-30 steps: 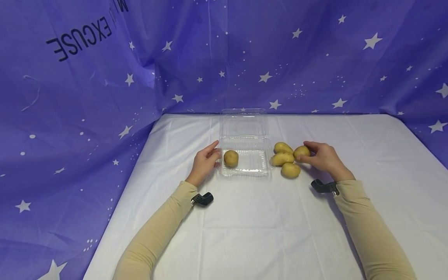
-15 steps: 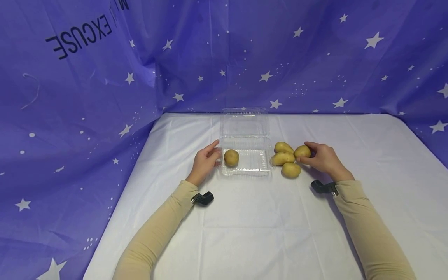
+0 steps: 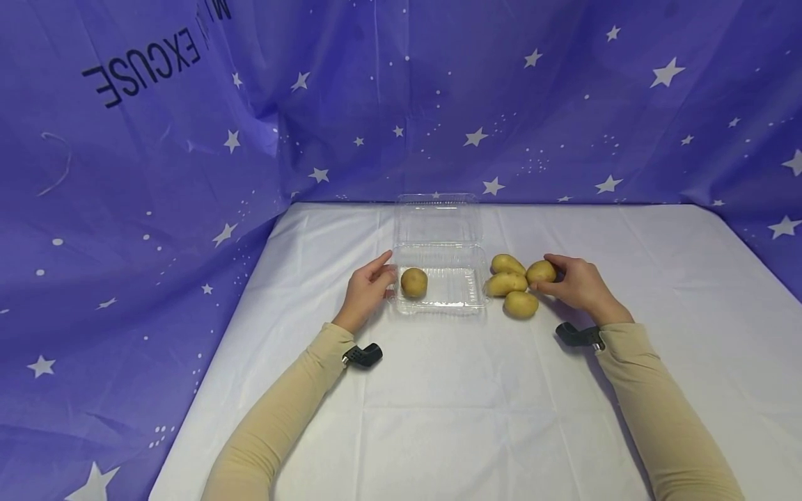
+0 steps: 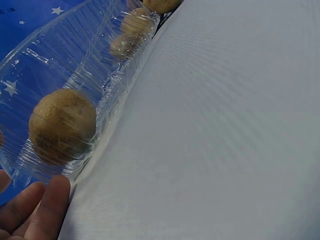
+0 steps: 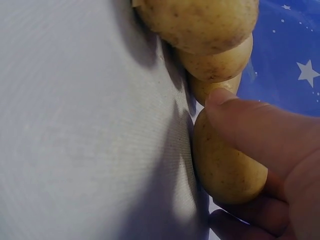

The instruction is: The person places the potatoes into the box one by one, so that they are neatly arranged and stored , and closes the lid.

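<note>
Potato (image 3: pixel 541 273) right of clear box (image 3: pixel 438 306), pinched in right hand (image 3: pixel 579 284); thumbnail (image 5: pixel 226 99) detail only in right wrist view. Left hand (image 3: pixel 365 291) relaxed at box's left end; left wrist view shows fingertips (image 4: pixel 59 189) touching. Second potato (image 3: pixel 414 283) inside box.

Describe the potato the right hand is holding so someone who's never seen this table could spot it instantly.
On the white tablecloth, find the open clear container, then the four clustered potatoes to its right. The held potato is the rightmost, a yellow-brown oval. Unlike its three neighbours, it is pinched by the right hand.
</note>
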`<state>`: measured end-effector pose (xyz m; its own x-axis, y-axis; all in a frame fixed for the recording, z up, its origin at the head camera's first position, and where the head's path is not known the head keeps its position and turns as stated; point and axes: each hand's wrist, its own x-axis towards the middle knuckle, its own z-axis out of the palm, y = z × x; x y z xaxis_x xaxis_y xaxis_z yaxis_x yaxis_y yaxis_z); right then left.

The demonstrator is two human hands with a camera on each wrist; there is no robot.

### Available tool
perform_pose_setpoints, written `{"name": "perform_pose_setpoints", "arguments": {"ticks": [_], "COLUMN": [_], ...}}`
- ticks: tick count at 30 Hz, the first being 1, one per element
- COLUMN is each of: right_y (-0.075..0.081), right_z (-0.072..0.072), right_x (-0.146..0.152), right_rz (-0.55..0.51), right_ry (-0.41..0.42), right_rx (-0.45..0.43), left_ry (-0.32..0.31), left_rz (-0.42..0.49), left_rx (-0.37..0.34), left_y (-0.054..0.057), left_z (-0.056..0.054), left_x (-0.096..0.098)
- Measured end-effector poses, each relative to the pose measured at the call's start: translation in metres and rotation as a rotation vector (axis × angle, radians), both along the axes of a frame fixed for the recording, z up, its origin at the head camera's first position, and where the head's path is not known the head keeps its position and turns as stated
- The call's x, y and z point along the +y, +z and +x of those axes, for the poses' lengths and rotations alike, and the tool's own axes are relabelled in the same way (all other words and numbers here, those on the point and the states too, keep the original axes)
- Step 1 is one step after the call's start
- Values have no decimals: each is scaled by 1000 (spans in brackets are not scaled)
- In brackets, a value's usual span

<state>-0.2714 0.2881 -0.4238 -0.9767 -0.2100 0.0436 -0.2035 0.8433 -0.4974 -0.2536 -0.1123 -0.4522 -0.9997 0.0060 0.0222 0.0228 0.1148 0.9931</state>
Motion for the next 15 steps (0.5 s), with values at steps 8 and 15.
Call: {"name": "perform_pose_setpoints", "arguments": {"ticks": [8,15], "right_y": [0,0], "right_z": [0,1], "right_x": [0,-1], "right_rz": [-6,-15], "right_ry": [1,-2], "right_rx": [9,13], "left_ry": [7,8], "left_rz": [-5,1], "left_rx": [-1,-11], "left_y": [1,0], "left_z": [0,1], "left_x": [1,0]}}
